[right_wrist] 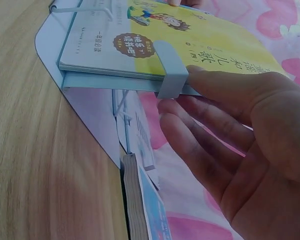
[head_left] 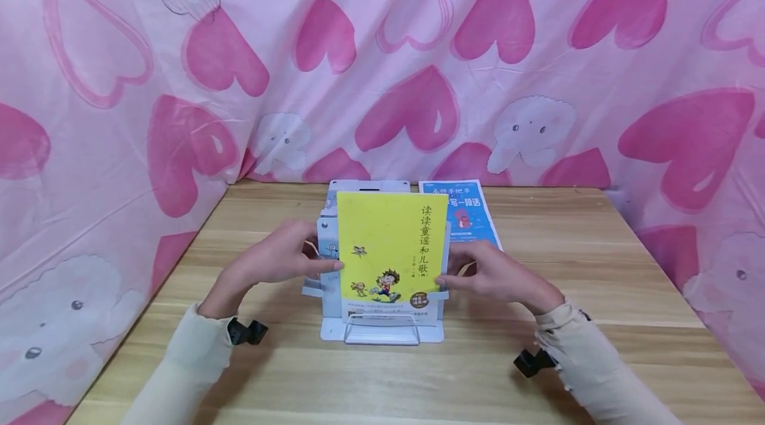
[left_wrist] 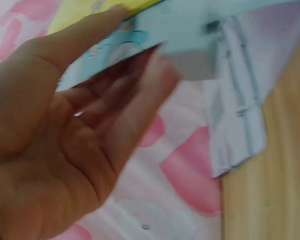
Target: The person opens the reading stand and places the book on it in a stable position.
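A yellow children's book [head_left: 382, 232] stands upright on a pale blue metal book stand [head_left: 331, 305], cover facing me, behind a wire holder [head_left: 382, 340] at the base. My left hand [head_left: 281, 255] is at its left edge, thumb on the cover, other fingers behind the stand's back plate. On the opposite edge, my right hand [head_left: 493, 275] has its thumb at the book's margin, just above a side clip [right_wrist: 171, 70], with fingers behind the plate. That right clip folds over the book's edge, while the left clip [head_left: 312, 290] juts outward. Motion blurs the left wrist view.
Directly behind stands another pale panel [head_left: 382, 184], mostly hidden by the yellow book. A blue-covered book [head_left: 472, 212] lies behind to the right on the wooden table [head_left: 574, 226]. Pink heart-patterned cloth [head_left: 406, 106] hangs around the back and sides.
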Available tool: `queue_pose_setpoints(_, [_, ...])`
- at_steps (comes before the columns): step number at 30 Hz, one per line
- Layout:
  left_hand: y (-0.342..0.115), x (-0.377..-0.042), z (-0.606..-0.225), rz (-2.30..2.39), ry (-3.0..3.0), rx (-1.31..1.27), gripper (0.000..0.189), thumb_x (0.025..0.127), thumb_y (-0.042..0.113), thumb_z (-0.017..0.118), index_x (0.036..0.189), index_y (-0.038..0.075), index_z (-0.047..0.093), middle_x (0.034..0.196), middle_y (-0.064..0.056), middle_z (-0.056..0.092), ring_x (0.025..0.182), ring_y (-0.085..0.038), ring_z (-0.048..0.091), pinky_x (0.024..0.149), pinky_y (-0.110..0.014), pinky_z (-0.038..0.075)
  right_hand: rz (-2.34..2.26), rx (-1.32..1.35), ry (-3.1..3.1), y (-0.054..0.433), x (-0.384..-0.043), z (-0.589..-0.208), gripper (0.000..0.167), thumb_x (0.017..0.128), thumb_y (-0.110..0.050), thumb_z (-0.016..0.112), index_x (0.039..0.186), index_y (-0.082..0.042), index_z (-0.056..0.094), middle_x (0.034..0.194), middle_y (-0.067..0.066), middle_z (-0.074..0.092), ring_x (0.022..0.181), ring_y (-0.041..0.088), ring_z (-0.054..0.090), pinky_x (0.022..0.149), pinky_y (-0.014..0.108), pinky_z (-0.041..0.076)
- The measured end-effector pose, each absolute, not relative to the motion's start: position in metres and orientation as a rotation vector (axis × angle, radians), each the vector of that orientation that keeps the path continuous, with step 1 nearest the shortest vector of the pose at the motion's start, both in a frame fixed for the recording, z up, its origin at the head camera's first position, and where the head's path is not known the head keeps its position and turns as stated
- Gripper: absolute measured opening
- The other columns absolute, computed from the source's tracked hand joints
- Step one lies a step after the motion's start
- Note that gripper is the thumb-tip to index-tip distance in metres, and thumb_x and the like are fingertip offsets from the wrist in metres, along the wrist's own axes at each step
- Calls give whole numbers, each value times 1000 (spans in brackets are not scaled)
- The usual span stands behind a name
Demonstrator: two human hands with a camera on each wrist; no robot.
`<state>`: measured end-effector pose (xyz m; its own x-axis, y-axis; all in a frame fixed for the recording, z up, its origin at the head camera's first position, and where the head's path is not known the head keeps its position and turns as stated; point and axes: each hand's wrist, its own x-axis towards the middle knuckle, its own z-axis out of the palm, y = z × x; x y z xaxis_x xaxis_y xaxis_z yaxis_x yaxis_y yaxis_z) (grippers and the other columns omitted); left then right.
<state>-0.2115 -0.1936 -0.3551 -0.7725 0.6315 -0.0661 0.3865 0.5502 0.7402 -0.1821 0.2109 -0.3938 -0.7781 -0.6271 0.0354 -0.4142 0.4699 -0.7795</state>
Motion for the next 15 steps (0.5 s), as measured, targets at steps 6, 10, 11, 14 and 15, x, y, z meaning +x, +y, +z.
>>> queue_pose_setpoints(6, [-200,-208,-368,1122,2511,856,48,94,36,87,139,30,72,109,12,81,89,-15,74,89,-35,65,-1195,-848,2456,207,-179,-391,40,96,-25,85,134,-31,73,105,-13,82,86,20,77,87,38,67])
queue_pose_setpoints(10, [-207,-204,-367,1120,2527,852,47,92,37,88,136,33,73,107,15,81,88,-14,74,88,-36,66,-1184,-864,2428,201,-178,-390,36,96,-26,85,131,-28,75,105,-12,83,86,19,77,86,39,67])
queue_pose_setpoints(11, [-209,-203,-367,1117,2528,855,47,92,36,89,136,33,73,107,15,81,88,-14,75,88,-36,66,-1181,-873,2421,199,-177,-389,36,96,-27,85,131,-26,75,106,-11,83,87,17,77,86,38,67])
queue_pose_setpoints(14, [-218,-199,-365,1114,2523,829,47,92,38,89,136,33,73,109,16,81,89,-13,75,89,-34,66,-1178,-891,2400,192,-178,-389,35,97,-27,84,130,-24,76,108,-10,83,90,14,78,86,37,67])
queue_pose_setpoints(15, [-221,-198,-365,1115,2517,821,48,92,39,88,136,32,73,110,15,81,89,-13,76,90,-34,66,-1179,-899,2393,189,-178,-390,34,97,-27,84,129,-24,76,109,-9,83,91,13,78,86,37,67])
